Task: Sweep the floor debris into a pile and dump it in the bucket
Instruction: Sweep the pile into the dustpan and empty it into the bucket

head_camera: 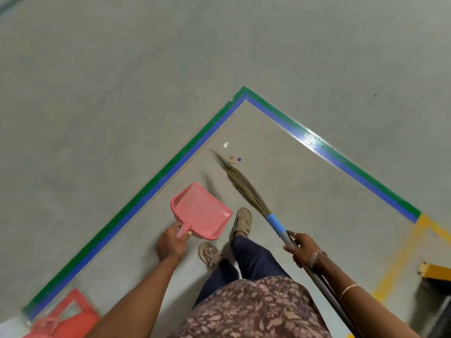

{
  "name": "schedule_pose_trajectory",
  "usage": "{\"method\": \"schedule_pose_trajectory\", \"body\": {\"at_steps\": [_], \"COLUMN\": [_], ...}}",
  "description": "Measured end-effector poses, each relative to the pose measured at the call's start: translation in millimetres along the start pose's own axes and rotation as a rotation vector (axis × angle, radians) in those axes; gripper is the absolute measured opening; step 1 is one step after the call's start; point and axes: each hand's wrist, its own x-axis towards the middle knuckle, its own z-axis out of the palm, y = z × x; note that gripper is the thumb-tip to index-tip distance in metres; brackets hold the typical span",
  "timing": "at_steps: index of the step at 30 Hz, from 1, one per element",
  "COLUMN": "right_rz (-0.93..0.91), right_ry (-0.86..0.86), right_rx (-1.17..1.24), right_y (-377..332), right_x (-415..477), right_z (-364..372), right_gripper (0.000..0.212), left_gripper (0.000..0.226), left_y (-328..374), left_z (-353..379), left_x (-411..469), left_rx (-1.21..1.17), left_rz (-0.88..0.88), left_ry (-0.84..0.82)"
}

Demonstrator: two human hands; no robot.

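You are gripping the broom shaft in your right hand, fingers curled round it, and are holding the dustpan by its handle in your left hand, fingers wrapped round it, the pan low beside your feet. The debris is lying as a few loose scraps near the taped corner, just beside the bristle tips, the white scrap a little apart, so the pile is seemingly only half forming. The pan is showing nothing inside, and the bucket is sitting well apart at lower left, so gathering, scooping and dumping are all remaining.
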Motion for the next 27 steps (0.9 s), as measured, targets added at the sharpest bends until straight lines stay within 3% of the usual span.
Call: {"method": "schedule_pose_trajectory", "body": {"at_steps": [3,7,12,16,22,27], "right_rz": [-0.037,-0.035,-0.048,0.001,0.029,-0.151], "right_ry": [0.027,0.071,0.126,0.117,0.141,0.136], "right_rx": [0.033,-0.033,-0.165,-0.169,-0.325,-0.510], "right_y": [3.2,5.9,29.1,29.9,35.7,31.1], "right_x": [-5.9,20.4,110.3,180.4,296.1,408.8], "right_z": [-12.9,-34.9,-65.6,-107.7,-172.3,-178.2], "right_gripper": [0.052,0.026,0.032,0.019,0.032,0.053], "left_gripper": [0.034,0.027,0.025,0.028,0.028,0.034], "left_y": [9.5,26.9,57.4,90.8,123.8,116.9], "left_z": [7.9,23.2,52.9,93.2,180.9,257.1], "left_x": [3.1,12.8,46.1,80.6,170.7,257.3], "left_rx": [0.023,0.052,0.088,0.074,0.016,0.047], "left_rz": [0.022,0.013,0.011,-0.071,-0.154,-0.173], "left_ry": [0.015,0.022,-0.002,-0.022,0.031,0.060]}}
